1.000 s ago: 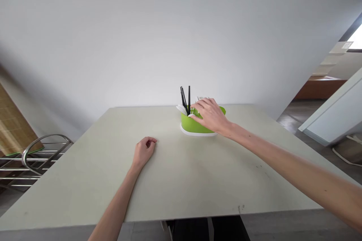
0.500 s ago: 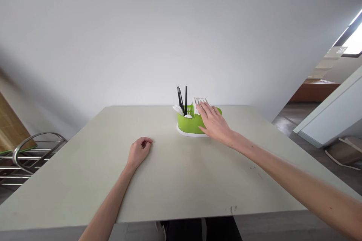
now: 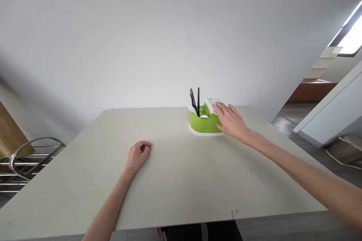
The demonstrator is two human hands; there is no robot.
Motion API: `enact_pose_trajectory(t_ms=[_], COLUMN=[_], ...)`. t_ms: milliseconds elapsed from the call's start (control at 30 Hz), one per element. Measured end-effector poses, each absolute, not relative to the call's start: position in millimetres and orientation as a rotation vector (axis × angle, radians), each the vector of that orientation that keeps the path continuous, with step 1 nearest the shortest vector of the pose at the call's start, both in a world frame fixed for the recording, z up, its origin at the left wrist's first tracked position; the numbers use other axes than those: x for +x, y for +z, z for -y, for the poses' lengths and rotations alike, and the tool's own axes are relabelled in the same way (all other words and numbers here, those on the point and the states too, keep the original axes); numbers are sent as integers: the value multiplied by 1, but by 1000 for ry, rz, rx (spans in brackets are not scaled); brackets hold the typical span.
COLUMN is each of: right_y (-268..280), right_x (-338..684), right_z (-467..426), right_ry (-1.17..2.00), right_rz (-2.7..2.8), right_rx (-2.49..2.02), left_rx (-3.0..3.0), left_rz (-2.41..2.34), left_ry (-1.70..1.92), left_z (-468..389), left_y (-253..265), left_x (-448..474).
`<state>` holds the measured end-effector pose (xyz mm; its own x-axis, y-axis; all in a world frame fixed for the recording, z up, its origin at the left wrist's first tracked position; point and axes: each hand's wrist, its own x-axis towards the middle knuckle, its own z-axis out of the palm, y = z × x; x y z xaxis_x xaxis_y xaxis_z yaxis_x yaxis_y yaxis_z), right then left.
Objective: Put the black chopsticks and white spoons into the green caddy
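Observation:
A green utensil holder point(image 3: 205, 125) with a white base stands near the back of the table, right of centre. Black chopsticks point(image 3: 198, 99) and white spoons point(image 3: 193, 110) stick up from its left side, and a white slotted part point(image 3: 209, 104) sits on its top. My right hand point(image 3: 232, 122) grips the holder's right side, fingers across the top and thumb at the front, hiding much of that end. My left hand point(image 3: 138, 155) rests on the table to the left, apart from the holder, its fingers loosely curled with nothing visible in them.
The pale table point(image 3: 169, 180) runs back to a white wall point(image 3: 147, 45). A metal rack point(image 3: 31, 162) stands beyond the table's left edge. On the right, past the wall's end, there is a white panel point(image 3: 330, 109).
The utensil holder has slid to the right along the table together with my right hand. My left hand has stayed nearly in place.

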<state>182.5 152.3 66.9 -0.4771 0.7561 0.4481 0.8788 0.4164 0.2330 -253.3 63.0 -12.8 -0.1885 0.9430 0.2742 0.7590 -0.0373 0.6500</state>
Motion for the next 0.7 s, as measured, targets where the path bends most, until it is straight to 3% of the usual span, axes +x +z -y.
enact_pose_trajectory(t_ms=[467, 700], right_y=[66, 49], right_x=[285, 289], right_z=[-214, -187], right_ry=[-409, -343], right_rz=[2361, 2187], right_rx=[-1836, -1836], left_rx=[1821, 1808], left_rz=[-2004, -2000], left_ry=[1036, 1038], left_z=[-65, -63], left_y=[-9, -8], left_x=[-251, -249])
